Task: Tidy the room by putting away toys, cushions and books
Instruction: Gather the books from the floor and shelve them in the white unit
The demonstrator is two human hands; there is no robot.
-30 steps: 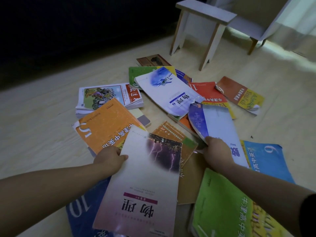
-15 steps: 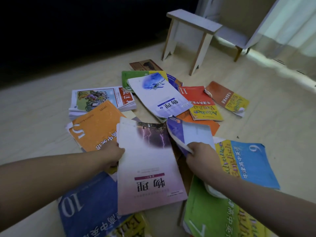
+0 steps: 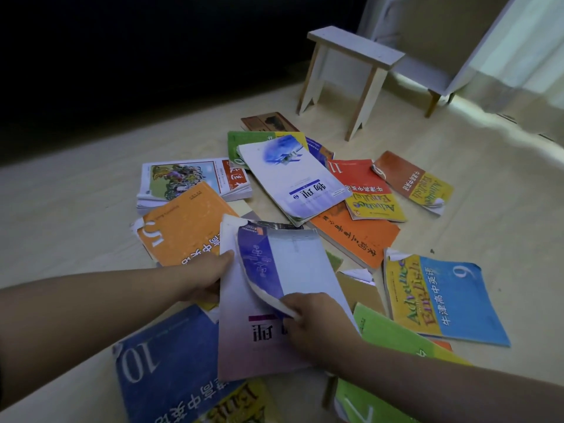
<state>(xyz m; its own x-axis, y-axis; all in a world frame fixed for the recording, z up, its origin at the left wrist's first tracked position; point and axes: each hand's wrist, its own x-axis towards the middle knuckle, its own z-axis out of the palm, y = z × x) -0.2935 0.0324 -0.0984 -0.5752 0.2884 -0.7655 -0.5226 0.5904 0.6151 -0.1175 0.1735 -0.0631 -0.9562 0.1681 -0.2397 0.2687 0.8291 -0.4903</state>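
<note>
On the floor point(image 3: 76, 215), the left hand point(image 3: 204, 277) had its grip round the pink book point(image 3: 244, 346) at the left edge; the right hand point(image 3: 308, 323) pinched the purple-and-white book point(image 3: 299, 264) lying on it. Near left, a blue book point(image 3: 171, 355) read "10"; right, a light-blue book point(image 3: 457, 303) read "9".

The pale wooden floor point(image 3: 76, 236) bears scattered books point(image 3: 457, 300) (many overlapping) and a small stool point(image 3: 355, 48).

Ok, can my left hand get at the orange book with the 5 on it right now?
Probably yes, once it lets go. The orange book lies face up just beyond the left hand, its cover mostly bare, only its near edge overlapped by the pink book that the hand grips.
</note>
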